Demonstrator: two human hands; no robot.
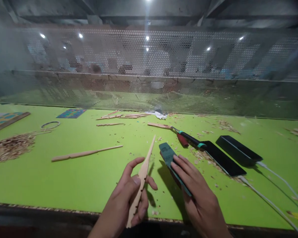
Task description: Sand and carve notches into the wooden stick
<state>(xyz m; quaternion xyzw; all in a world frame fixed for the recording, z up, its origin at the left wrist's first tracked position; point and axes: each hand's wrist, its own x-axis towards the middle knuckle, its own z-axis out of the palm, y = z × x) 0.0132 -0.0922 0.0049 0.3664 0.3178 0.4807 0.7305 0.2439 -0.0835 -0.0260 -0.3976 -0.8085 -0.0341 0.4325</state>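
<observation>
My left hand (129, 198) grips a carved, pointed wooden stick (145, 165), its tip aimed up and away from me. My right hand (196, 191) holds a flat teal sanding block (167, 154) just to the right of the stick, fingers stretched along its top. Both hands hover over the near edge of a green table (64, 185).
Another carved stick (85, 153) lies to the left, and a heap of wood shavings (11, 147) at the far left. A teal-handled knife (188, 137) and a red handle lie behind. Two black devices (238, 150) with white cables sit right. A perforated metal screen (149, 72) backs the table.
</observation>
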